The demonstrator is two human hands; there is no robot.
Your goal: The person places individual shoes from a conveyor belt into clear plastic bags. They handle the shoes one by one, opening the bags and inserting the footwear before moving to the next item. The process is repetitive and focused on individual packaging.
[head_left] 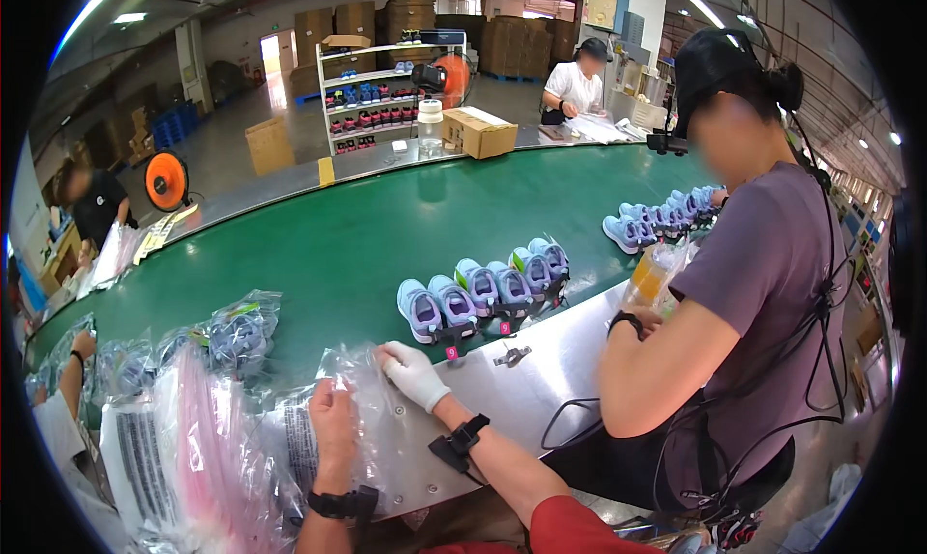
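Left hand [333, 419], bare, and right hand [413, 374], in a white glove, each have a nearly closed grip on a clear plastic bag [365, 390], the left with thumb and fingers pinched at its left side, the right with fingertips near its upper corner. The bag hangs between them, thin and crumpled, over the metal ledge [512, 390] along the near side of a long green surface [328, 255]. Black bands circle both wrists.

Clock directions run from the bag. At 8 o'clock, just beside the left hand, lies a thick pile of clear bags [198, 448], pinkish in the middle. At 10 o'clock, shoes wrapped in plastic [241, 332] sit on the surface; farther out at 9 to 10 o'clock is another person's hand [85, 344].

Between 1 and 2 o'clock, near the gloved hand, stand six unwrapped light-blue shoes [483, 284] in a row. More blue shoes [666, 216] stand well apart at 2 o'clock. A co-worker [753, 312] in a purple-grey shirt is toward 3 o'clock. Across the surface, near 1 o'clock, is a cardboard box [478, 134].
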